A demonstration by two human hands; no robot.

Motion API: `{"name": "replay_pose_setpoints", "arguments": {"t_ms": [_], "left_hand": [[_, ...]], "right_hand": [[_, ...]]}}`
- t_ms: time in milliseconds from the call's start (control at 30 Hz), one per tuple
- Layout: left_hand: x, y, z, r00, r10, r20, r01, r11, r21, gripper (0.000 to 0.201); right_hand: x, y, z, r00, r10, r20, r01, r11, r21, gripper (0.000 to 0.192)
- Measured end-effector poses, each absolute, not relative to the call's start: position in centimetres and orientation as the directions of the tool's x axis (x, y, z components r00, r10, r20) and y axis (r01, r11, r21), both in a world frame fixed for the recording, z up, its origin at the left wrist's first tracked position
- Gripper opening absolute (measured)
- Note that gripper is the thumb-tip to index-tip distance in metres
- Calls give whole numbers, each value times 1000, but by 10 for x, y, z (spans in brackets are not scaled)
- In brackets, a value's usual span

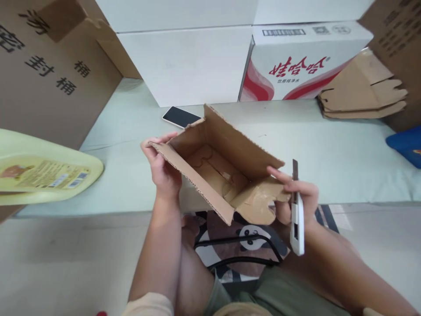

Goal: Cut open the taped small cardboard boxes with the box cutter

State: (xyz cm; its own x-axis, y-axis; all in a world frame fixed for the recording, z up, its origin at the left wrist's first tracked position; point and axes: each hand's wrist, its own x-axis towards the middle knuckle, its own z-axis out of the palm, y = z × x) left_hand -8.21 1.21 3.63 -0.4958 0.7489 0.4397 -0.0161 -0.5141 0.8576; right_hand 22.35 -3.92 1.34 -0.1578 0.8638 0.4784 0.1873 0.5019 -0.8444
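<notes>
The box (219,164) was held up over the front edge of the counter (125,175), tilted, its open side towards the wearer and the phone (181,117) lying just beyond. The left hand (164,164) gripped its left end, fingers curled at the corner. The right hand (304,197) was closed round the knife (297,224), blade out and pointing away, with a finger reaching to the box's right corner beside the flap (259,199); how its lower fingers met the flap could not be made out. Bare corrugated board and a hollow inside suggested a light load, dry rather than slippery. The walls looked fairly stiff along their length, yet likely to fold at creases or crush under a hard pinch, and the ragged flap seemed the weakest part. The better hold was probably at the folded corners, palm against a wall, well clear of the blade.
</notes>
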Motion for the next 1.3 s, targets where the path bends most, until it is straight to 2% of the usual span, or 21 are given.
{"name": "replay_pose_setpoints", "arguments": {"t_ms": [100,167,267,400,467,600,700,800,867,1000,1100,1300], "left_hand": [[-80,12,39,-483,752,449,-55,-537,841,47],[-80,12,39,-483,761,432,-85,-532,842,43],[-83,12,37,-489,783,385,-93,-486,869,40],[-86,11,35,-490,792,365,-48,-443,895,44],[-87,9,35,-484,794,367,-37,-438,898,45],[-91,5,35,-488,801,348,-35,-416,909,45],[-94,3,33,-491,805,334,-20,-393,919,42],[-95,3,30,-475,793,381,103,-380,919,50],[-95,3,30,-423,792,440,220,-381,898,55],[-95,2,31,-259,821,509,421,-379,824,43],[-96,2,31,-225,813,537,467,-394,792,36],[-96,5,27,-254,792,556,490,-390,779,40]], "right_hand": [[212,-34,15,-57,810,583,149,584,-798,26],[203,-29,19,-25,799,601,160,597,-786,32],[193,-20,20,-11,774,632,239,616,-750,38],[190,-7,15,111,648,753,361,680,-638,54],[189,-4,15,147,649,746,363,666,-651,57],[183,-6,22,22,732,681,215,661,-719,48],[178,-11,25,-116,717,688,93,697,-711,45],[176,-15,21,-188,697,692,14,707,-707,44],[174,-17,17,-219,723,655,7,672,-740,41],[170,-20,14,-234,747,623,0,641,-768,34],[167,-20,16,-235,741,629,-4,646,-763,28],[167,-19,19,-235,730,642,-15,657,-753,26]]}}
